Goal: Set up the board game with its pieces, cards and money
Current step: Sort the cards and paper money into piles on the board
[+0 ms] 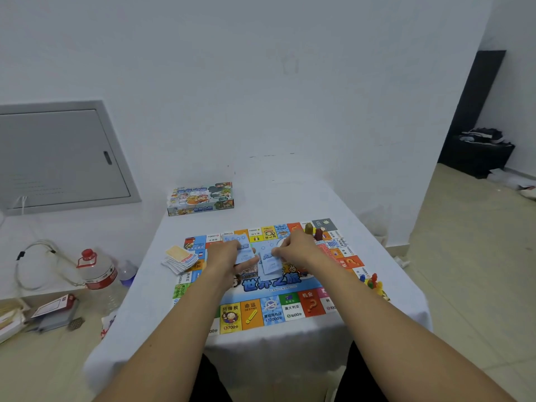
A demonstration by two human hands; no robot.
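Light-blue money notes (243, 250) held over the game board (261, 285): left hand (224, 255) grips a stack, right hand (293, 248) pinches one note (271, 264), print blurred. Card pile (180, 259) just left of left hand; pawns (372, 282) right of right forearm, partly hidden.

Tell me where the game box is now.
In the head view, the game box sits on the table's far left corner, beyond the board, near the wall.
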